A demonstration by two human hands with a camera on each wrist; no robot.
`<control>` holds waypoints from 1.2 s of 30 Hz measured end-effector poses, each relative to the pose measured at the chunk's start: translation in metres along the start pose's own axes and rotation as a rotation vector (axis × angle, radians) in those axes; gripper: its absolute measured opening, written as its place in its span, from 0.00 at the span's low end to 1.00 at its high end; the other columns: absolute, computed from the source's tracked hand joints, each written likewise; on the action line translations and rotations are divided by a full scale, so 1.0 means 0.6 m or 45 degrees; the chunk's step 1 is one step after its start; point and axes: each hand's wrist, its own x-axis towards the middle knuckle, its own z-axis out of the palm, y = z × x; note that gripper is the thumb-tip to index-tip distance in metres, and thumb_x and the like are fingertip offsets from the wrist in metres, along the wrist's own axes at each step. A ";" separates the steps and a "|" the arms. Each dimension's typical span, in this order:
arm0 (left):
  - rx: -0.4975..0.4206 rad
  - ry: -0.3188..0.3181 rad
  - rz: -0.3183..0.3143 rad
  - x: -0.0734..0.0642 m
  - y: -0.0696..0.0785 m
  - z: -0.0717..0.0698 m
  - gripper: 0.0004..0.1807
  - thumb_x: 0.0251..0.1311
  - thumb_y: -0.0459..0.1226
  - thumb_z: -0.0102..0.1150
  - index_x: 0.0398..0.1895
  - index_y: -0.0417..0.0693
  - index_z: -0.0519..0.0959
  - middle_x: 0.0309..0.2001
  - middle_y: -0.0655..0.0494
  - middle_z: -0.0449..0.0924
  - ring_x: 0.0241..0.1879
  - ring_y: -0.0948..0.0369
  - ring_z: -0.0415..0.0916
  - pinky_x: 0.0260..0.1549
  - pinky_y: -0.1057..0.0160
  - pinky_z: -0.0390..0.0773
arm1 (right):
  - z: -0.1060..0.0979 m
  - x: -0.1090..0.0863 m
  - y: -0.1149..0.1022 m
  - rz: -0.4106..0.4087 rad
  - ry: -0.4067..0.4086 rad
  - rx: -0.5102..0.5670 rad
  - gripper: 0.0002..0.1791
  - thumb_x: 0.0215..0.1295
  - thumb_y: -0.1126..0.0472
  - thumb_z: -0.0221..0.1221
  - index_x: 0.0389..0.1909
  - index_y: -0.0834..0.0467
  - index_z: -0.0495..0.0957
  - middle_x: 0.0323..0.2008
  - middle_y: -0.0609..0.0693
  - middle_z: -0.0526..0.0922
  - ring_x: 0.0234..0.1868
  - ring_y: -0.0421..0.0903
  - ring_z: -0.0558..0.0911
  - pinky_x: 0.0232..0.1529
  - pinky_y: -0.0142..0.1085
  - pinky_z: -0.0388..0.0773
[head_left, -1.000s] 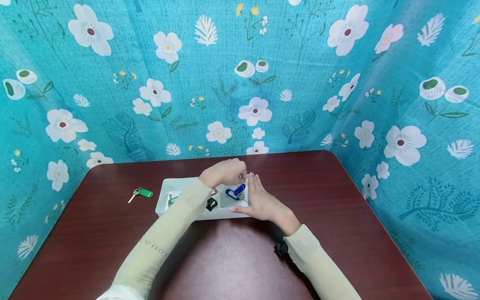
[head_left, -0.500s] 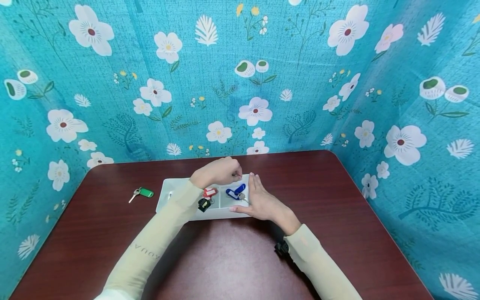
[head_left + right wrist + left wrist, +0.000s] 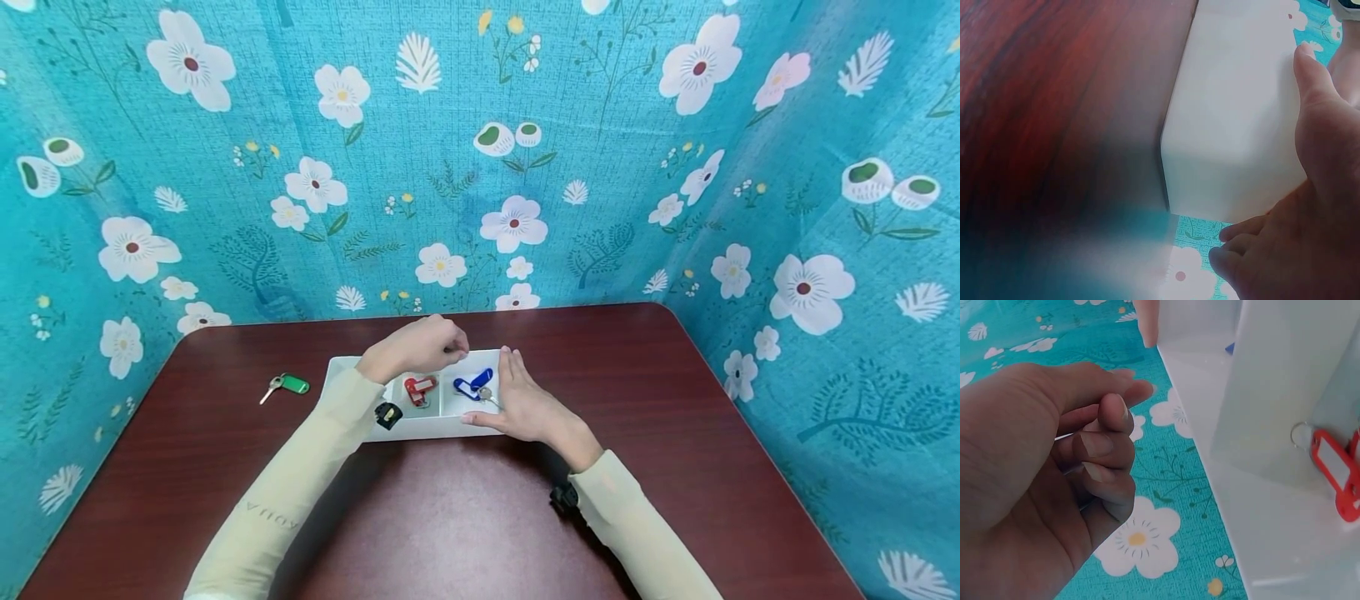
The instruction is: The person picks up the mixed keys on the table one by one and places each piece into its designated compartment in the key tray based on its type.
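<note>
A white divided tray sits on the table. My left hand is over its back edge, and in the left wrist view the fingers are loosely curled with nothing between them. Keys with red tags lie in the middle compartment. Keys with blue tags lie in the right one. My left forearm covers most of the left compartment. My right hand rests against the tray's right end, fingers straight along it and thumb at the front rim.
A key with a green tag lies on the dark red wooden table, left of the tray. Blue floral cloth hangs behind the table and at its sides. A black wrist camera is under my left wrist.
My left hand has moved left along the tray, away from above the blue-tagged keys, uncovering the red-tagged ones. My right hand has stayed at the tray's end.
</note>
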 end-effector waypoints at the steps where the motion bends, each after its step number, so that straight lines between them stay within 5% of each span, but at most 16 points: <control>1: 0.003 0.003 -0.002 -0.003 -0.001 -0.001 0.11 0.75 0.36 0.59 0.49 0.44 0.89 0.43 0.52 0.90 0.28 0.63 0.77 0.34 0.68 0.81 | 0.000 0.000 0.000 0.003 -0.001 0.000 0.72 0.64 0.21 0.57 0.83 0.69 0.34 0.85 0.67 0.35 0.87 0.62 0.37 0.84 0.52 0.54; 8: 0.043 0.030 0.013 -0.026 -0.004 -0.009 0.11 0.75 0.36 0.60 0.51 0.43 0.88 0.45 0.52 0.90 0.30 0.63 0.78 0.39 0.67 0.85 | -0.002 -0.001 -0.001 0.025 -0.016 0.025 0.73 0.62 0.21 0.58 0.84 0.68 0.33 0.86 0.65 0.34 0.87 0.61 0.37 0.84 0.52 0.54; 26: -0.006 0.096 -0.002 -0.080 -0.026 -0.022 0.10 0.74 0.35 0.60 0.50 0.44 0.89 0.44 0.50 0.91 0.25 0.66 0.75 0.32 0.66 0.78 | 0.000 -0.003 0.001 0.010 0.006 0.010 0.72 0.64 0.22 0.59 0.83 0.69 0.33 0.85 0.67 0.35 0.87 0.60 0.38 0.85 0.50 0.53; 36: -0.031 0.114 -0.087 -0.109 -0.036 -0.027 0.12 0.74 0.37 0.61 0.53 0.45 0.88 0.42 0.52 0.91 0.24 0.65 0.73 0.30 0.65 0.77 | -0.002 -0.004 -0.002 0.022 -0.005 0.002 0.73 0.63 0.22 0.58 0.83 0.69 0.33 0.86 0.66 0.34 0.88 0.60 0.38 0.85 0.50 0.53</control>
